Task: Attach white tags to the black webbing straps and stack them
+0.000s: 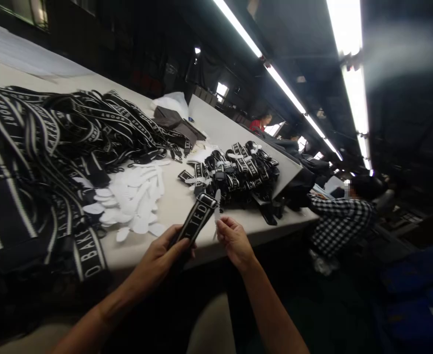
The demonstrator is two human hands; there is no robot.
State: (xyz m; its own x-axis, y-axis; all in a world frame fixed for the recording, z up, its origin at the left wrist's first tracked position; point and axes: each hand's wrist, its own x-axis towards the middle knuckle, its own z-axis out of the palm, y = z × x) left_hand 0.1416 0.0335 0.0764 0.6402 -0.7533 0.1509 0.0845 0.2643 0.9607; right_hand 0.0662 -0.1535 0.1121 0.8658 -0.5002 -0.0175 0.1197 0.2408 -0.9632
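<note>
My left hand (170,248) is closed around a folded black strap (198,216) with white edge lines and white lettering. Its folded end points up and away from me. Pinched in the fingers of my right hand (236,243) is a thin white strip (217,204), held upright close beside the strap's end; whether the two touch I cannot tell. Left of my hands lies a pile of white strips (131,196) with rounded ends. Beyond my hands sits a heap of bundled straps (238,169), several with white strips around them.
Long loose straps (72,128) cover the left of the pale table (128,253). A dark folded cloth (175,123) and a white plastic bag (172,103) lie at the back. A person in a checked shirt (342,223) sits at the right; another in red (257,124) is farther off.
</note>
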